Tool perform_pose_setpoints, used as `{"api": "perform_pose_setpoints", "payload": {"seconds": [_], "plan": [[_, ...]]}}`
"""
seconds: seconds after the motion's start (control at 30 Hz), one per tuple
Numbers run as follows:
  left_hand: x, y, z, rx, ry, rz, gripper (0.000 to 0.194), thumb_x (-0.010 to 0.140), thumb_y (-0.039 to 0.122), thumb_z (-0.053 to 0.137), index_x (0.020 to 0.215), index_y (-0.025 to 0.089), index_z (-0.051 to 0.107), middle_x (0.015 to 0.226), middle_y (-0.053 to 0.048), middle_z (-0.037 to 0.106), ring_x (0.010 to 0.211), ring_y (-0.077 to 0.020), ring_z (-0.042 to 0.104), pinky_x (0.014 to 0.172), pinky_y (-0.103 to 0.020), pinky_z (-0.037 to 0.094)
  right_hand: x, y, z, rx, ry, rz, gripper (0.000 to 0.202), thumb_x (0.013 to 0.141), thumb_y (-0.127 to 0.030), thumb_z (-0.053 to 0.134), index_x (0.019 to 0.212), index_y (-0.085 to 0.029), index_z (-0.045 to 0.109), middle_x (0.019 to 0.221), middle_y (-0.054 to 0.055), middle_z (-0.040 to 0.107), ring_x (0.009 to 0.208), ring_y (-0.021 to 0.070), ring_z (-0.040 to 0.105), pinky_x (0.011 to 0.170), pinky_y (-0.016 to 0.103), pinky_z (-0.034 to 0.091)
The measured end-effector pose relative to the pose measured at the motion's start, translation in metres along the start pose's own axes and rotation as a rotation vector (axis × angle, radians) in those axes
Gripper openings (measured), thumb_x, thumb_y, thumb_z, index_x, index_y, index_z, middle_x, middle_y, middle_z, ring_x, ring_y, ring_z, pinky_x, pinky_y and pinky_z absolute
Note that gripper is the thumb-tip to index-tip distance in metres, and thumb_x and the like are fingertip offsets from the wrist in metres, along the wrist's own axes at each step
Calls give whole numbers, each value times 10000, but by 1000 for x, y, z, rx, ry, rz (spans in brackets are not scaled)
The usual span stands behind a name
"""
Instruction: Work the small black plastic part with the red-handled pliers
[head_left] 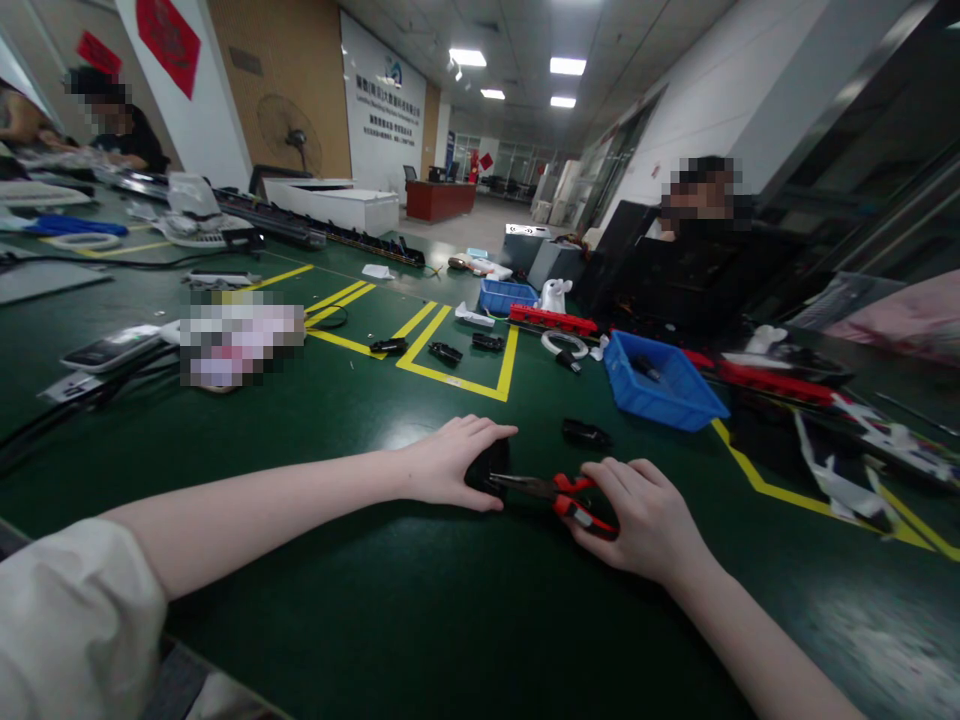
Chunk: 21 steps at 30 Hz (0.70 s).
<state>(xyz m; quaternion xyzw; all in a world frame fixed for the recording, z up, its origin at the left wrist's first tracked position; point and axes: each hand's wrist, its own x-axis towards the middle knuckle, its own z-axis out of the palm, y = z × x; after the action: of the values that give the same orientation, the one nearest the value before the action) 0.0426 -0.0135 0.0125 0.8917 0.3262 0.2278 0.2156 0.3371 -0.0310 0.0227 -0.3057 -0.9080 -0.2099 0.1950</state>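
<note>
Between the thumb and fingers of my left hand is a small black part, held close to the green tabletop; its exact kind is hard to make out. My right hand grips the red and black handles of needle-nose pliers. The pliers' long jaws point left, and their tips meet the black part. Just beyond the pliers lies another black piece. Farther back, several similar black pieces lie in and near a yellow-taped outline.
A blue bin with a dark item inside stands at right, beside a coiled white cable. A smaller blue tray sits behind. Phone-like devices and black cables lie at left. Other people sit across the table and at far left.
</note>
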Motion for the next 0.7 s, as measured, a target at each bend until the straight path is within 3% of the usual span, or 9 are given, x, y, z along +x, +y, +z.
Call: {"api": "perform_pose_setpoints", "payload": {"seconds": [0.4,0.7], "plan": [[0,-3,0,65,-35,19,853,802,512,726,1483,174,339,1301,-147,570,1163,-306,553,984,-446,439,0,-1,-2,24,-40,44,348,813,-413,612,1040,-150,611,903,104,700,740,210,628,728,366,437],[1,-3,0,91,-40,35,855,806,527,720,1473,140,352,1293,-155,566,1158,-309,552,985,-443,440,-5,-2,2,-98,38,34,416,811,-441,625,1086,-131,593,955,131,706,845,247,649,781,380,434]]}}
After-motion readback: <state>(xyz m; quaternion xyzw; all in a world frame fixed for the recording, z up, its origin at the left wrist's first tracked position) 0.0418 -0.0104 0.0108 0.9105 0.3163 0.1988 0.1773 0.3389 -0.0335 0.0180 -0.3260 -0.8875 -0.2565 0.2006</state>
